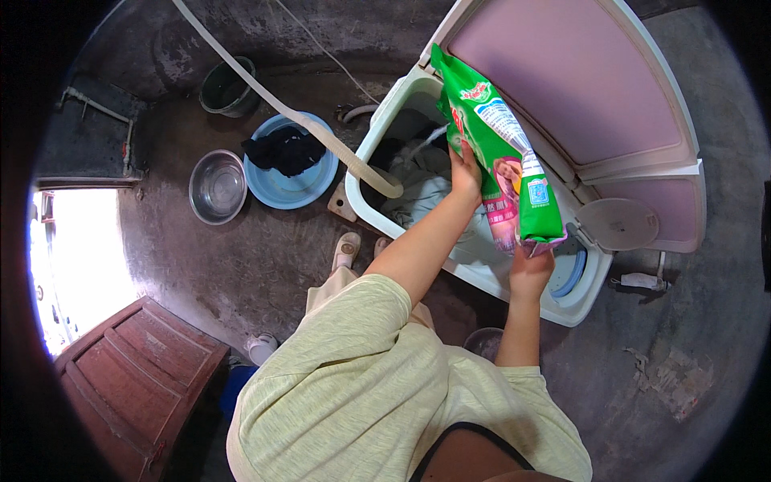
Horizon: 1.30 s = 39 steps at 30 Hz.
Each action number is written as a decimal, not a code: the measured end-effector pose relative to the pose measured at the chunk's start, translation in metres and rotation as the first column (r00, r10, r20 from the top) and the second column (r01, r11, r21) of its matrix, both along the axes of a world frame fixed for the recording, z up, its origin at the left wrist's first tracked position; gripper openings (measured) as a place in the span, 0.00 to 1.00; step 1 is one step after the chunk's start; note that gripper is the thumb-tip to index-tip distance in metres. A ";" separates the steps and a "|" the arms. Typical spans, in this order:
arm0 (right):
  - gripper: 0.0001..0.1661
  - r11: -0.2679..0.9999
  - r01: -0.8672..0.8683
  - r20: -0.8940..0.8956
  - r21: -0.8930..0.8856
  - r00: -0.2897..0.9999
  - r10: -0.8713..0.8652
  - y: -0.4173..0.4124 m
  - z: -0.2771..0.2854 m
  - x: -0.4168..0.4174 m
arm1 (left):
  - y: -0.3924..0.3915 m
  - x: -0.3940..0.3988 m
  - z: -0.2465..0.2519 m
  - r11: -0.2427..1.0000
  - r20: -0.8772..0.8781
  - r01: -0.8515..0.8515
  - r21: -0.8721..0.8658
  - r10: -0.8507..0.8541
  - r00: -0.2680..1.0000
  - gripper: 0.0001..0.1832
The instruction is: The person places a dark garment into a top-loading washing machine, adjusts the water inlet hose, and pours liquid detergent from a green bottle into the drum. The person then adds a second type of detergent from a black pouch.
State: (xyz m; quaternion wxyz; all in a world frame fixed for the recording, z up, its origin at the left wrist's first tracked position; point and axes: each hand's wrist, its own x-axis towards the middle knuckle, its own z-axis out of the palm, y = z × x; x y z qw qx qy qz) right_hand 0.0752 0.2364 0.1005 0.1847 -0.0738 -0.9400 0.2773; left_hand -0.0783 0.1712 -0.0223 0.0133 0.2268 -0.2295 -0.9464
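Observation:
A green plastic bag of laundry detergent (491,150), printed with writing and a picture, is tilted over the open tub of a twin-tub washing machine (385,126). My left hand (466,178) grips its side near the upper end. My right hand (532,268) holds the lower end, with the fingers partly hidden beneath the bag. From the bag's left edge a white streak (435,135), apparently powder, runs down into the tub. Pale and dark wet clothes (424,184) lie inside. Part of the tub is covered by the bag and my left arm.
A ribbed hose (313,126) hangs into the tub's left side. On the floor stand a blue basin (307,196) with dark clothes (286,150), a metal basin (218,187) and a dark bucket (227,90). The raised pink lid (566,78) and the small spinner lid (617,224) are at the right.

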 end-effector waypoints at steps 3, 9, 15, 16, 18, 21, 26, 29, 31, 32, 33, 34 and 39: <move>0.16 0.993 0.038 -0.015 -0.109 0.999 -0.040 -0.008 0.000 0.001 | -0.001 0.001 0.001 0.999 -0.035 0.025 0.025 -0.024 0.999 0.24; 0.14 1.000 0.007 -0.026 -0.008 1.000 -0.007 -0.007 0.002 0.000 | 0.004 -0.006 -0.019 0.998 -0.096 0.058 -0.011 -0.059 0.994 0.23; 0.16 0.999 -0.012 0.025 0.031 1.000 0.011 -0.001 -0.002 0.002 | 0.002 -0.007 -0.016 0.994 -0.072 0.107 0.026 -0.105 0.992 0.23; 0.16 0.999 -0.015 0.024 0.040 1.000 0.014 -0.002 -0.001 0.002 | 0.002 -0.006 -0.015 0.994 -0.062 0.110 0.015 -0.109 0.992 0.23; 0.16 0.999 -0.010 0.021 0.048 1.000 0.009 -0.002 0.001 0.002 | 0.000 -0.004 -0.007 0.993 -0.034 0.117 -0.007 -0.117 0.993 0.24; 0.16 1.000 0.004 0.016 0.030 1.000 -0.005 -0.004 0.003 0.003 | -0.001 -0.001 0.001 0.992 0.000 0.122 -0.033 -0.123 0.992 0.27; 0.15 0.998 0.039 -0.016 0.051 0.999 -0.038 -0.008 0.004 0.003 | 0.000 -0.002 0.004 0.990 0.018 0.140 0.023 -0.140 0.990 0.27; 0.15 0.997 0.044 -0.007 0.067 0.999 -0.044 -0.007 0.002 0.004 | 0.002 -0.005 -0.007 0.986 0.008 0.163 0.022 -0.163 0.987 0.26; 0.14 0.998 0.047 -0.026 0.036 0.999 -0.046 -0.006 0.001 0.003 | 0.005 -0.005 -0.009 0.986 0.008 0.165 0.030 -0.165 0.986 0.26; 0.14 0.999 0.048 -0.035 0.021 0.998 -0.047 -0.006 0.001 0.003 | 0.005 -0.004 -0.009 0.986 0.007 0.166 0.034 -0.166 0.986 0.26; 0.14 0.999 0.039 -0.034 0.017 0.999 -0.038 -0.005 0.002 0.003 | 0.006 -0.004 -0.009 0.985 0.000 0.168 0.038 -0.168 0.986 0.25; 0.14 0.999 0.029 -0.032 0.014 0.999 -0.029 -0.005 0.004 0.003 | 0.006 -0.003 -0.008 0.985 -0.006 0.170 0.042 -0.170 0.985 0.25; 0.13 0.995 0.028 0.007 0.094 1.000 -0.029 -0.001 0.009 0.001 | 0.006 -0.004 -0.007 0.973 -0.018 0.137 0.184 -0.136 0.990 0.28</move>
